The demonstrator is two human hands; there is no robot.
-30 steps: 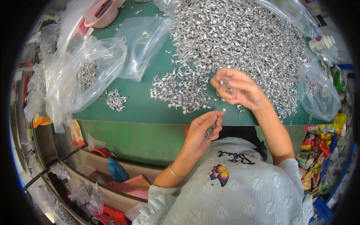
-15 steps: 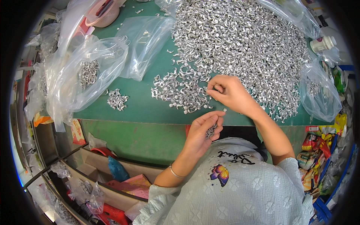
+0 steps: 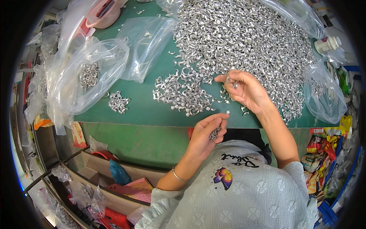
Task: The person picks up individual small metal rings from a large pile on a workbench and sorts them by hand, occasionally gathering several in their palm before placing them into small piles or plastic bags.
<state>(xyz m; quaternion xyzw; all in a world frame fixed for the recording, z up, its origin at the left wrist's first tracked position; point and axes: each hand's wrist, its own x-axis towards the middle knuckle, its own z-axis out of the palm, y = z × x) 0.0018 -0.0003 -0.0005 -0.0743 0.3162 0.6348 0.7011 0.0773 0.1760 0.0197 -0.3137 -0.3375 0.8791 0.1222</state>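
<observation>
Near the table's front edge, my left hand (image 3: 202, 134) is curled around several small silver metal pieces (image 3: 215, 133). Another small silver piece (image 3: 228, 112) shows right by its index fingertip. Farther up, my right hand (image 3: 251, 93) is turned partly palm up, with curved metal pieces (image 3: 234, 84) between thumb and fingers. It hovers at the near edge of a large heap of curved silver metal pieces (image 3: 244, 38). To its left lies a smaller spread of the same pieces (image 3: 183, 91). A little cluster (image 3: 119, 102) sits farther left.
Clear plastic bags, one with metal rings (image 3: 90, 76), cover the left of the green table (image 3: 141, 110). A pink basket (image 3: 108, 17) stands at the back left. On the right are a white bottle (image 3: 328, 44) and another clear bag (image 3: 324, 91). An open drawer (image 3: 91, 164) is below left.
My right hand has moved slightly right and turned its palm upward, away from the smaller spread, with curved pieces now visible in its fingers. My left hand has stayed still.
</observation>
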